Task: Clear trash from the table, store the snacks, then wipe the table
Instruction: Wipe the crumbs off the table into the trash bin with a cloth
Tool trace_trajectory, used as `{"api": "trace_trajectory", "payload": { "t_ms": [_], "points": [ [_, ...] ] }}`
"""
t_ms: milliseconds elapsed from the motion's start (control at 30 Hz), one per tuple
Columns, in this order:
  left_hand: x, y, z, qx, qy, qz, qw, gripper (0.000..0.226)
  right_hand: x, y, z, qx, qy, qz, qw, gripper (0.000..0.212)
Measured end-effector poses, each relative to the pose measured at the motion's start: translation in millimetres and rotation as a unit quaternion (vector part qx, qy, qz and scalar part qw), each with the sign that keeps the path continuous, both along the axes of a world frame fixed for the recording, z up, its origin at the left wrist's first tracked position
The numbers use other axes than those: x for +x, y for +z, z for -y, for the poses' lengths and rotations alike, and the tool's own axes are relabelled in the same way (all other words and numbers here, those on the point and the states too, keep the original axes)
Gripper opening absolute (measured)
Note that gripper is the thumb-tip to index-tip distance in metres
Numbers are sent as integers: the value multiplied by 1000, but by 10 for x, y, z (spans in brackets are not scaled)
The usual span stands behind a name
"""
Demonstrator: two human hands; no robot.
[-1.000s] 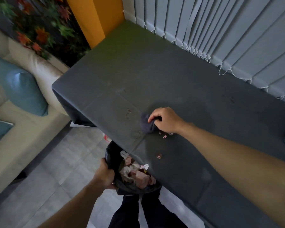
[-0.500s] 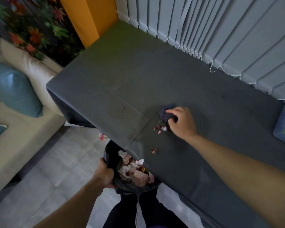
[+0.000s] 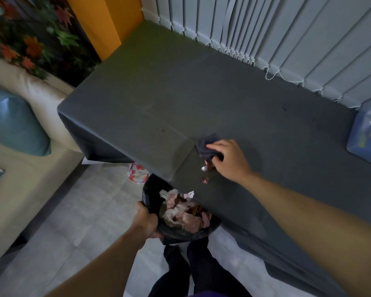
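From the head view we see a bench [image 3: 201,99] draped in a dark grey cloth, its long side set against pale vertical blinds [image 3: 287,39].

The right hand [image 3: 227,159] rests on the bench near its front edge, fingers curled around a small dark rag [image 3: 207,145] that it presses against the surface. Just in front of that hand, touching or nearly touching the rag, lie a few small scraps [image 3: 205,168], pinkish and silvery, and 1 more reddish scrap [image 3: 205,180] sits a little nearer the edge. We cannot tell what the scraps are.

The left hand [image 3: 146,219] is clenched on the rim of a black-lined trash bin [image 3: 150,189], held below the bench edge and directly under the scraps. The bin is filled with crumpled tissue and wrappers [image 3: 180,213], pale pink and white.

At the far right, on the bench, a blue package [image 3: 366,133] shows only in part and is blurred. To the left stands a cream sofa [image 3: 19,168] with a teal cushion [image 3: 13,125]. On the tiled floor [image 3: 73,211] beneath the bench corner lies a red-and-white patterned item [image 3: 137,172], partly hidden. The person's dark trouser legs [image 3: 193,271] show at the bottom.
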State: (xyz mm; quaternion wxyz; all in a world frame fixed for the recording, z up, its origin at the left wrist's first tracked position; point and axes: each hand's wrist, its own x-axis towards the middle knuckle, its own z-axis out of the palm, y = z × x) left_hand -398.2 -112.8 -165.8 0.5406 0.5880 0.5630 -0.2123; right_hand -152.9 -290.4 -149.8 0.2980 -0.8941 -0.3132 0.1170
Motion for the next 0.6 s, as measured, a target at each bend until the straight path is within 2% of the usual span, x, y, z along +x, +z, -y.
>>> {"api": "trace_trajectory", "payload": {
  "t_ms": [267, 433, 500, 600],
  "points": [
    [-107, 20, 48, -16, -4, 20, 1000, 34, -1042, -28, 53, 8, 69, -49, 996, 36],
    [-198, 9, 62, -23, 1, 38, 999, 33, -1500, 13, 64, 1, 111, -13, 994, 38],
    [-242, -1, 65, -27, 8, 45, 999, 32, -1607, 49, 47, -15, 130, -9, 991, 38],
    [-302, -14, 46, -29, -1, 43, 999, 33, -1742, 84, -1, -59, 110, -50, 991, 37]
  ]
}}
